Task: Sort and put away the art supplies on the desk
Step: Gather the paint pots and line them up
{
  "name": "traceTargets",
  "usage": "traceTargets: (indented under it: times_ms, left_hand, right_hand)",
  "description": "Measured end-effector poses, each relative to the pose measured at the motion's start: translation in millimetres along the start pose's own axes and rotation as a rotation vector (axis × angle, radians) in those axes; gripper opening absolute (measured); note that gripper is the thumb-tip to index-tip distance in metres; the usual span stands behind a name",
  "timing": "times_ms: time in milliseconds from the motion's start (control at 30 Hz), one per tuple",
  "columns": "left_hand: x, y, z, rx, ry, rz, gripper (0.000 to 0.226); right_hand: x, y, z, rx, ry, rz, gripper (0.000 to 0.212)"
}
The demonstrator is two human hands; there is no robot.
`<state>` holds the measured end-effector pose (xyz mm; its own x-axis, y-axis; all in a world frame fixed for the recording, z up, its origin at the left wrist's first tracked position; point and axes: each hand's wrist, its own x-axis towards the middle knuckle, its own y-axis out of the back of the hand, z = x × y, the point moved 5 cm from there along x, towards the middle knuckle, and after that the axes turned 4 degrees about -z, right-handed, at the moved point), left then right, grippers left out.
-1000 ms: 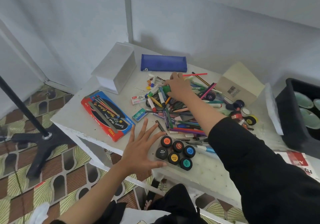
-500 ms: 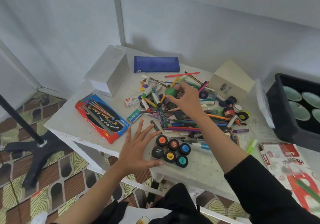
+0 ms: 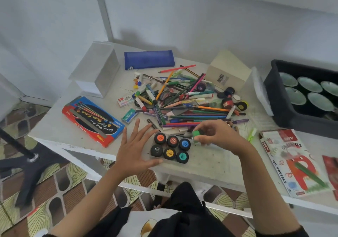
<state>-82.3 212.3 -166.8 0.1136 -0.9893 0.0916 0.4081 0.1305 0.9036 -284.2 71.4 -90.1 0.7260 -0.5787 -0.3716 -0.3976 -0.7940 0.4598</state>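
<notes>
A clear tray (image 3: 192, 163) of several black poster-paint jars (image 3: 169, 148) with coloured lids lies near the desk's front edge. My left hand (image 3: 135, 149) rests flat beside the tray's left side, fingers spread, thumb along its front. My right hand (image 3: 214, 136) pinches a green-lidded paint jar (image 3: 196, 135) just above the tray's right end. Behind them sprawls a heap of pencils, pens, markers and crayons (image 3: 182, 105). More loose paint jars (image 3: 230, 97) sit at the heap's right end.
A red and blue watercolour box (image 3: 91, 119) lies at the left, a white box (image 3: 97, 72) behind it, a blue pencil pouch (image 3: 149, 59) at the back, a cream carton (image 3: 228, 72) back right. A black bin (image 3: 274, 99) of cups and an oil pastels box (image 3: 292, 165) lie right. A black stand (image 3: 27, 161) is on the floor.
My right hand lifted the green-lidded jar out of the heap and carried it back toward me to the tray's right end. My left hand stayed beside the tray.
</notes>
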Motion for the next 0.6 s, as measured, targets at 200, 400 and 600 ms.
traceTargets:
  times_ms: [200,400,600]
  left_hand:
    - [0,-1,-1,-0.006,-0.005,0.004,0.094]
    - [1,-2,-1,0.028,0.001,-0.003,0.095]
    - [0,-2,-1,0.027,0.007,-0.005,0.096]
  right_hand:
    - [-9,-14,7,-0.291,-0.121,-0.173,0.021]
    - [-11,-31,8,-0.371,-0.174,-0.236,0.025]
    - [-12,-32,6,-0.353,-0.205,-0.209,0.027]
